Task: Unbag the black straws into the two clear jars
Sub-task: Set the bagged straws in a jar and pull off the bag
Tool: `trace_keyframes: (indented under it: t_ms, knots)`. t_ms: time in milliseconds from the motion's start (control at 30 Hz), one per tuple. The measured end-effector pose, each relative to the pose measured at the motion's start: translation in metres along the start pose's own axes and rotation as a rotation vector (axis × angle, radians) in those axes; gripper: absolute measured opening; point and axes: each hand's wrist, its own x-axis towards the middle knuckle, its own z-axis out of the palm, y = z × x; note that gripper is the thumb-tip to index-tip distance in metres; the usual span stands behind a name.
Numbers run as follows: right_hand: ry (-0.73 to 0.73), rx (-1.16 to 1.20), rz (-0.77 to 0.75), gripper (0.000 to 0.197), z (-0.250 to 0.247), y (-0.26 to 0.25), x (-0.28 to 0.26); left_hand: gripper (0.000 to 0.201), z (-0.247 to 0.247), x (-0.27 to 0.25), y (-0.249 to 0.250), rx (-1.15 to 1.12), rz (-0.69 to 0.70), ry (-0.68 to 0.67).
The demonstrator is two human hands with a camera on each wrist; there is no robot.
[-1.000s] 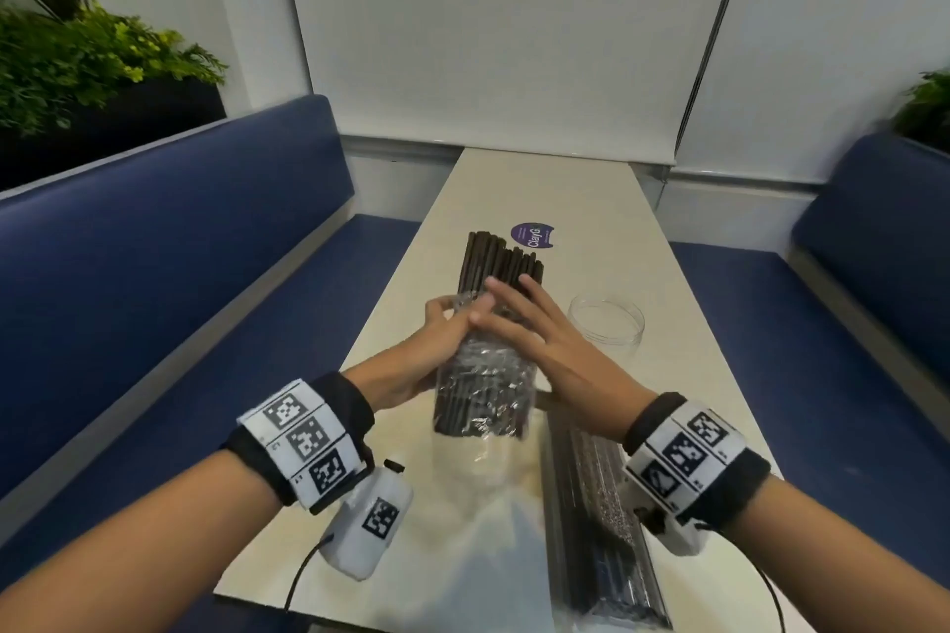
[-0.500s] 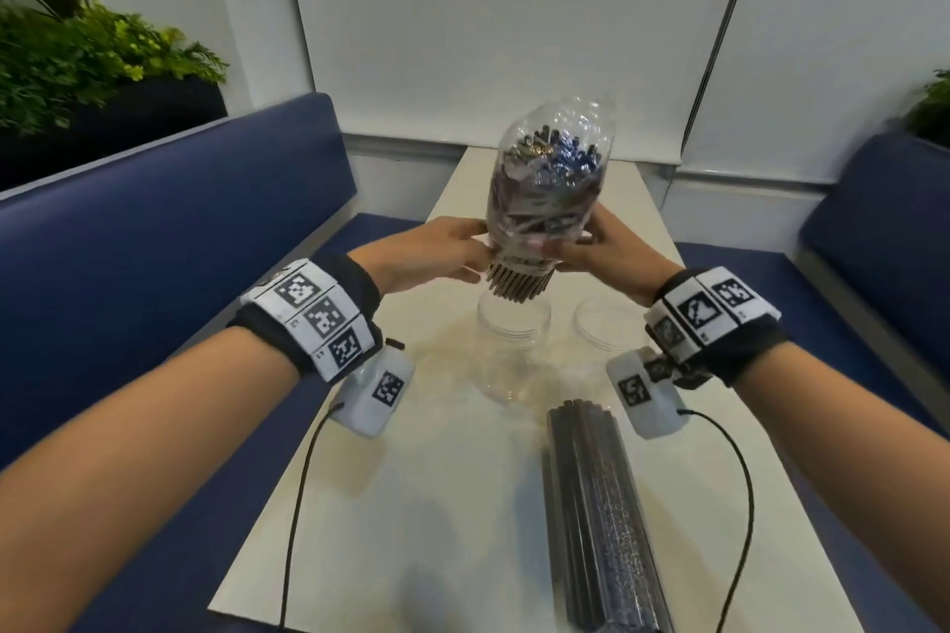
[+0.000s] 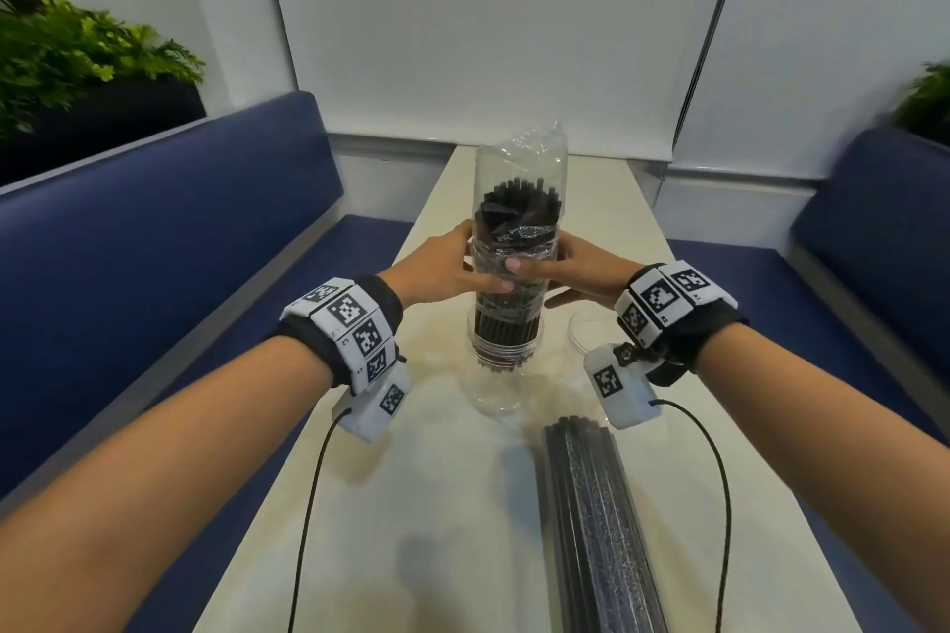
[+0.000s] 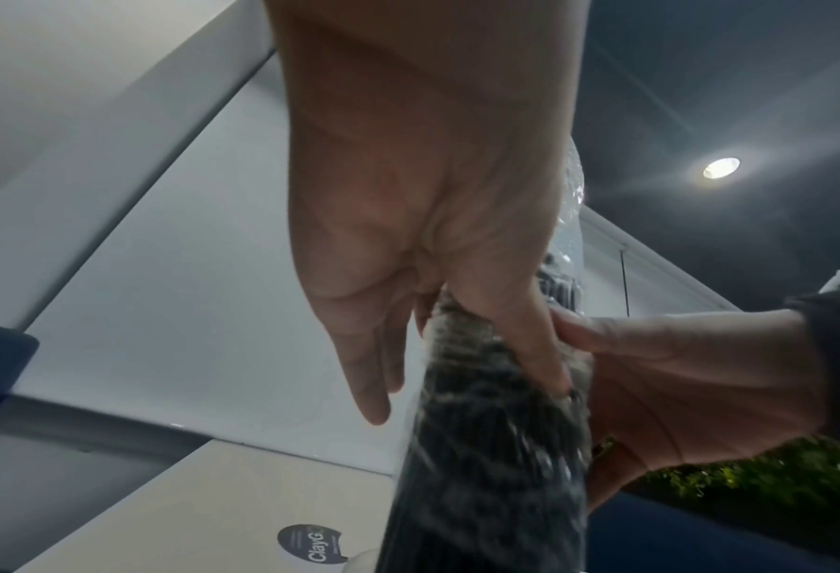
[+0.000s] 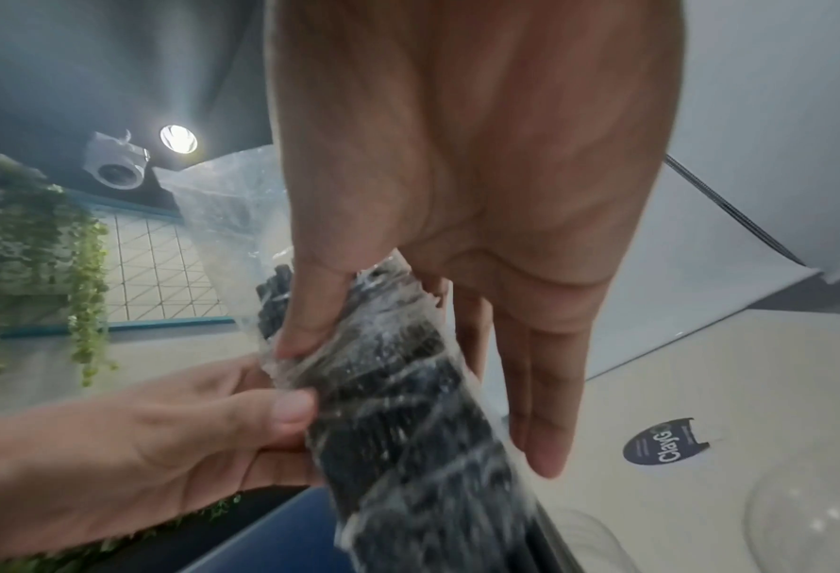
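From the head view, both hands are gripping a clear bag (image 3: 515,201) of black straws (image 3: 506,324), standing it upright with the straw ends dipping into a clear jar (image 3: 501,375) on the table (image 3: 421,504). The left hand (image 3: 442,267) is wrapping the bag from one side, thumb across the front; the right hand (image 3: 581,272) is clamping it from the other, its thumb meeting the left one on the plastic. The second jar (image 3: 591,332) is sitting just beside the first, partly hidden behind the right wrist and its camera. A second bundle (image 3: 596,529) of bagged straws is lying lengthwise on the near part of the table. Blue benches (image 3: 154,231) are flanking the table, with plants (image 3: 77,57) behind the left one.

Looking along the left wrist, the left hand (image 4: 423,217) is pinching the bag (image 4: 486,446) between thumb and fingers, the fingers lying together behind the plastic. The right hand (image 4: 693,384) is curling round it from the far side. A round sticker (image 4: 310,542) is showing on the table below.

Looking along the right wrist, the right hand (image 5: 467,194) is pressing its thumb onto the crinkled bag (image 5: 408,407), while its straight fingers are lying together behind it. The left hand (image 5: 138,446) is gripping the bag from below, thumb on top. The sticker (image 5: 665,442) and the rim of a jar (image 5: 810,515) are sitting on the table (image 5: 702,368) beyond.
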Motion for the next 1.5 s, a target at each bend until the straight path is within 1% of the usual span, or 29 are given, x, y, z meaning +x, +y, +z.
trace_keyframes:
  t_ms: [67,133,200,300,400,467,533,600,633,667,700,766,800,866,933,1000,1100,1133,1166,1233,1266,1300,1333,1366,1433,1500]
  knots:
    - [0.017,0.007,-0.005,0.067,0.001,0.005,0.003,0.077,0.002,0.003,-0.004,-0.048,-0.015,-0.034]
    - [0.037,0.037,-0.013,0.063,0.002,0.010,0.006,0.072,0.003,0.005,-0.009,-0.108,-0.036,-0.036]
    - [0.053,0.053,-0.017,0.064,0.003,0.013,0.009,0.068,0.003,0.007,-0.013,-0.118,-0.037,0.005]
    - [0.101,0.042,-0.017,0.063,0.002,0.013,0.013,0.060,0.001,0.009,-0.009,-0.105,0.022,0.073]
    - [0.145,-0.047,-0.001,0.063,0.002,0.008,0.014,0.051,-0.001,0.008,-0.002,-0.124,0.031,0.120]
    - [0.157,-0.144,-0.003,0.054,0.003,0.007,0.014,0.043,-0.001,0.008,-0.001,-0.108,0.023,0.107]
    - [0.210,-0.171,-0.069,0.041,0.002,0.004,0.016,0.034,-0.003,0.009,0.000,-0.134,0.017,0.131]
    - [0.328,-0.134,-0.140,0.031,-0.001,0.000,0.019,0.026,-0.008,0.014,0.001,-0.205,0.004,0.185]
    - [0.368,-0.108,-0.148,0.030,-0.003,-0.001,0.020,0.024,-0.011,0.017,0.002,-0.238,0.000,0.207]
    - [0.371,-0.090,-0.147,0.032,-0.004,-0.002,0.022,0.023,-0.013,0.020,0.003,-0.279,-0.004,0.224]
    - [0.341,-0.088,-0.139,0.035,-0.004,-0.002,0.022,0.022,-0.014,0.023,0.005,-0.338,-0.011,0.239]
    - [0.266,-0.122,-0.110,0.044,-0.001,0.000,0.022,0.021,-0.014,0.027,0.009,-0.508,-0.071,0.263]
    - [0.280,-0.140,-0.104,0.046,-0.001,0.002,0.022,0.024,-0.014,0.028,0.010,-0.575,-0.095,0.272]
    - [0.376,-0.145,-0.133,0.041,-0.002,0.004,0.024,0.029,-0.015,0.031,0.010,-0.634,-0.096,0.290]
    - [0.463,-0.098,-0.181,0.031,-0.004,0.000,0.023,0.029,-0.019,0.032,0.011,-0.656,-0.057,0.322]
    - [0.537,-0.055,-0.211,0.027,-0.008,-0.009,0.022,0.028,-0.024,0.032,0.015,-0.673,-0.004,0.340]
    - [0.621,-0.008,-0.267,0.021,-0.016,-0.022,0.023,0.019,-0.034,0.027,0.026,-0.658,0.080,0.377]
    - [0.633,-0.001,-0.279,0.013,-0.017,-0.028,0.020,0.015,-0.039,0.024,0.030,-0.671,0.111,0.391]
    - [0.644,0.008,-0.307,0.005,-0.020,-0.032,0.019,0.017,-0.043,0.020,0.035,-0.701,0.139,0.398]
    - [0.663,-0.009,-0.344,0.014,-0.023,-0.043,0.012,0.022,-0.051,0.009,0.047,-0.828,0.167,0.404]
    - [0.653,-0.002,-0.363,0.011,-0.022,-0.049,0.006,0.022,-0.055,0.001,0.055,-0.868,0.181,0.415]
    - [0.635,0.015,-0.401,0.006,-0.021,-0.054,0.000,0.020,-0.059,-0.008,0.061,-0.848,0.210,0.434]
    - [0.618,0.030,-0.439,0.008,-0.019,-0.061,-0.008,0.017,-0.063,-0.020,0.065,-0.787,0.250,0.447]
    - [0.597,0.052,-0.490,0.013,-0.015,-0.065,-0.015,0.017,-0.066,-0.032,0.067,-0.744,0.295,0.445]
    - [0.554,0.066,-0.582,0.020,-0.002,-0.073,-0.033,0.027,-0.074,-0.061,0.063,-0.729,0.380,0.394]
    - [0.487,0.009,-0.626,0.023,0.018,-0.078,-0.048,0.030,-0.077,-0.091,0.052,-0.702,0.411,0.350]
